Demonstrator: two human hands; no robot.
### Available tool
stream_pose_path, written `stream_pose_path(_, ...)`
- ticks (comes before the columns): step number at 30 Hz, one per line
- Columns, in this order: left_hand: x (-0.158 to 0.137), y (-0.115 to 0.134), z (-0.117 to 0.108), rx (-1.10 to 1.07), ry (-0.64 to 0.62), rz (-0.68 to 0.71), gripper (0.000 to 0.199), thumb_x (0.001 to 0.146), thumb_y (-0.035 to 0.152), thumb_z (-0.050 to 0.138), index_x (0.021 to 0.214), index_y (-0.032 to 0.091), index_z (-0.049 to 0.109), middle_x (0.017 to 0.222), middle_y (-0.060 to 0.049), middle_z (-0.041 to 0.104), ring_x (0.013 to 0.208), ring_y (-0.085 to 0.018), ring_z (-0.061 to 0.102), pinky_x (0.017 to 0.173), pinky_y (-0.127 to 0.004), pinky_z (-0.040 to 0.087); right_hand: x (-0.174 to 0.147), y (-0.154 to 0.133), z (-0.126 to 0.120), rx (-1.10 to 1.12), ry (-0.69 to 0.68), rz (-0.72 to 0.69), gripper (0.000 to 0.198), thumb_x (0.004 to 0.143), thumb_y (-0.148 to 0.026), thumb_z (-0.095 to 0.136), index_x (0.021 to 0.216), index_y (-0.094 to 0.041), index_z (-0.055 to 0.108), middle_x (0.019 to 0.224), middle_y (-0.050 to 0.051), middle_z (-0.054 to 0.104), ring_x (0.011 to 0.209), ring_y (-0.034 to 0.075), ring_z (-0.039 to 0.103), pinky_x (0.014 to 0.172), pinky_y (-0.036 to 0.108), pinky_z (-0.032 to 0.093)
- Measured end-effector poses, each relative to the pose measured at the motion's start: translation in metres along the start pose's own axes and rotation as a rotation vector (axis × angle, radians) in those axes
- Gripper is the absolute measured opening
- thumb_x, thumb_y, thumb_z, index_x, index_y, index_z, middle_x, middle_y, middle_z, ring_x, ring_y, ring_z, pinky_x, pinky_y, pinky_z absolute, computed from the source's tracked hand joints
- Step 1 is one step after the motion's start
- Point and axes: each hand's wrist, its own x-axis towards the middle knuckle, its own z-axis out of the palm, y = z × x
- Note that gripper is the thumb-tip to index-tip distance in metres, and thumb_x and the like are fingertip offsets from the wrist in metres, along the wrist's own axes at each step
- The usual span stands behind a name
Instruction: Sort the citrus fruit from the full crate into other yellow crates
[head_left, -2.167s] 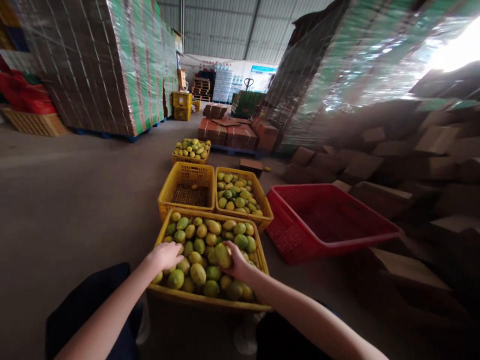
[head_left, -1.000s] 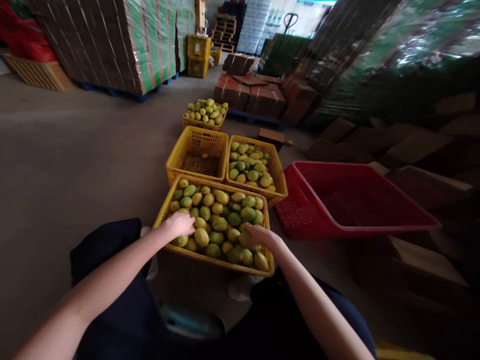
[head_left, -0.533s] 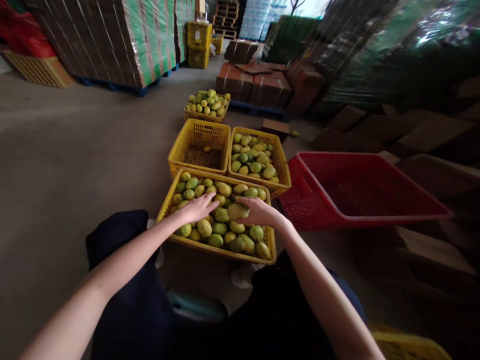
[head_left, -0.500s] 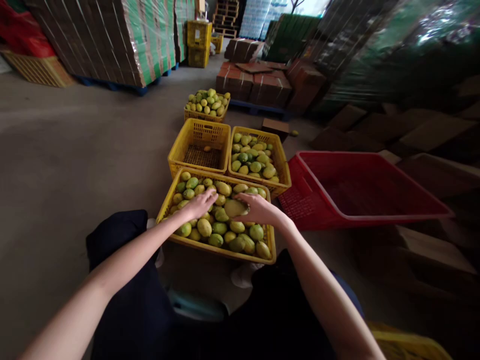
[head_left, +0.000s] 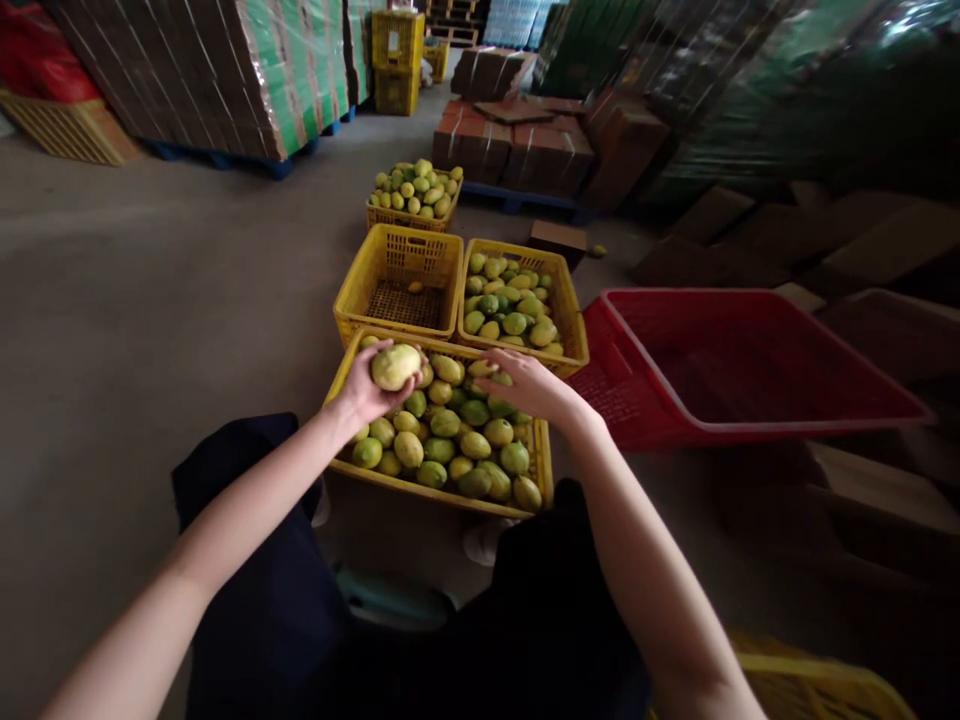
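Observation:
My left hand (head_left: 370,392) is closed round a pale yellow-green fruit (head_left: 396,367), oval and papaya-like. It holds the fruit above the left back part of the near yellow crate (head_left: 442,497). That crate is filled with similar oval green and yellow fruits (head_left: 445,424). My right hand (head_left: 525,385) hovers palm down over the crate's right back part, fingers stretched and apart. Its fingertips are near a yellow fruit (head_left: 482,369); whether they touch it I cannot tell. Nothing shows in the right hand.
Behind stand a yellow crate (head_left: 347,290) with one small fruit (head_left: 415,287), a fruit-filled crate (head_left: 576,325) to its right, and another full crate (head_left: 409,220) farther back. A red bin (head_left: 630,395) is at right. Wrapped pallet stacks (head_left: 289,75) and cardboard boxes (head_left: 547,160) stand beyond.
The pale fruit has passed from my right hand to my left and is raised at the left. My right hand has opened and moved slightly up and right.

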Motion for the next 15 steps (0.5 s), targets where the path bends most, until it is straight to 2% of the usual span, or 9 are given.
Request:
stream_pose_path(2,-0.005,0.015,0.000,-0.051,0.019,0.153,0.030,0.097,0.032,0.049,0.112,0.015,0.069,0.087,-0.009,0.074,0.070,-0.015,0.071,0.056,-0.019,0.059,-0.005,0.023,0.012,-0.125,-0.249,0.201,0.021,0.087,-0.027,0.074,0.105,-0.017,0.077,0.112,0.015,0.079,0.112,0.033,0.073,0.102,0.045,0.055)
stream_pose_path(4,-0.011,0.031,-0.002,-0.137,0.058,0.300,0.028,0.094,0.029,0.053,0.112,0.016,0.069,0.087,-0.007,0.075,0.075,-0.016,0.074,0.066,-0.022,0.063,-0.017,0.042,0.029,-0.150,-0.383,0.313,0.007,0.073,-0.018,0.082,0.074,-0.018,0.075,0.079,0.011,0.077,0.088,0.032,0.076,0.087,0.042,0.060)
stream_pose_path(5,-0.013,0.038,-0.004,-0.184,0.090,0.364,0.026,0.094,0.028,0.054,0.112,0.016,0.068,0.085,-0.006,0.075,0.077,-0.016,0.074,0.070,-0.024,0.065,-0.026,0.049,0.039,-0.148,-0.428,0.352,0.017,0.064,-0.014,0.085,0.060,-0.020,0.069,0.062,0.006,0.070,0.074,0.030,0.075,0.077,0.040,0.061)
stream_pose_path(7,-0.019,0.050,-0.009,-0.256,0.159,0.460,0.021,0.094,0.028,0.057,0.110,0.019,0.068,0.082,-0.004,0.074,0.078,-0.016,0.075,0.075,-0.027,0.066,-0.046,0.058,0.057,-0.140,-0.473,0.412,0.032,0.052,-0.011,0.088,0.046,-0.023,0.058,0.043,-0.003,0.055,0.058,0.026,0.069,0.063,0.036,0.058)
stream_pose_path(9,-0.024,0.058,-0.014,-0.279,0.199,0.491,0.016,0.094,0.030,0.059,0.105,0.021,0.067,0.080,-0.002,0.074,0.075,-0.016,0.075,0.074,-0.026,0.065,-0.068,0.063,0.074,-0.142,-0.466,0.455,0.038,0.048,-0.014,0.088,0.042,-0.026,0.052,0.038,-0.005,0.047,0.054,0.026,0.068,0.057,0.034,0.056)
stream_pose_path(10,-0.027,0.061,-0.017,-0.278,0.199,0.490,0.015,0.094,0.031,0.059,0.103,0.021,0.067,0.079,-0.002,0.074,0.073,-0.016,0.075,0.072,-0.025,0.065,-0.078,0.065,0.080,-0.148,-0.467,0.468,0.039,0.047,-0.015,0.089,0.042,-0.027,0.052,0.039,-0.004,0.048,0.055,0.027,0.069,0.055,0.034,0.055)
stream_pose_path(15,-0.035,0.061,-0.025,-0.285,0.142,0.478,0.016,0.094,0.030,0.054,0.095,0.021,0.067,0.079,-0.003,0.075,0.073,-0.016,0.075,0.067,-0.025,0.063,-0.109,0.070,0.101,-0.192,-0.477,0.445,0.024,0.062,-0.017,0.081,0.051,-0.026,0.061,0.053,0.006,0.064,0.075,0.033,0.077,0.059,0.034,0.055)
